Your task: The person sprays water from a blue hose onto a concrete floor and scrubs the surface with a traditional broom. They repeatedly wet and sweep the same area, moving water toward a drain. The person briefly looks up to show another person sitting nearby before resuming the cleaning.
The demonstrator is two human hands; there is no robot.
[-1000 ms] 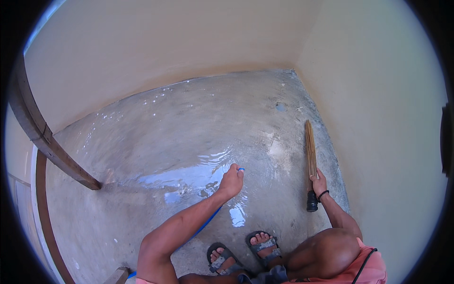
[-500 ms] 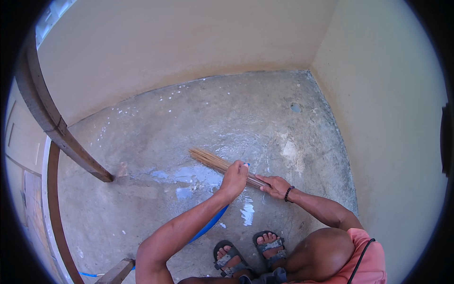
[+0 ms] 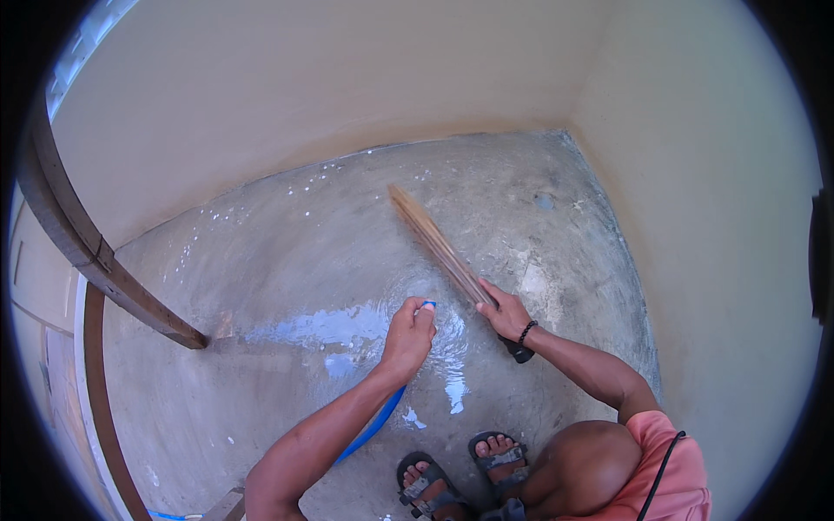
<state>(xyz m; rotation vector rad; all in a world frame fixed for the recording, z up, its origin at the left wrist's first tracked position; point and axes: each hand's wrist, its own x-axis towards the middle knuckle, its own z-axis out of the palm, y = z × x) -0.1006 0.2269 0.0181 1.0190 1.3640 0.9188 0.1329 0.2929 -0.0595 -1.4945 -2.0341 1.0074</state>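
My left hand [image 3: 408,337] is closed round the end of a blue hose [image 3: 372,436], with the thumb up by its mouth. The hose trails down beneath my left forearm. In my right hand [image 3: 504,313] is a stick broom [image 3: 441,247], gripped near its dark butt end. Its bristles slant up and to the left over the concrete floor, and their tips look slightly blurred. Water [image 3: 334,326] spreads in a shiny puddle left of my left hand, with ripples just beside it. The two hands are apart.
A wooden post [image 3: 143,291] stands on the floor at the left. Beige walls [image 3: 347,69] meet in the far right corner. White specks dot the far floor, and a small bluish round patch [image 3: 544,201] lies near that corner. My sandalled feet [image 3: 460,478] are at the bottom.
The broom has swung away from me, its bristle tips now farther up the floor. My left hand has moved slightly left and down, away from the broom. More puddle shows.
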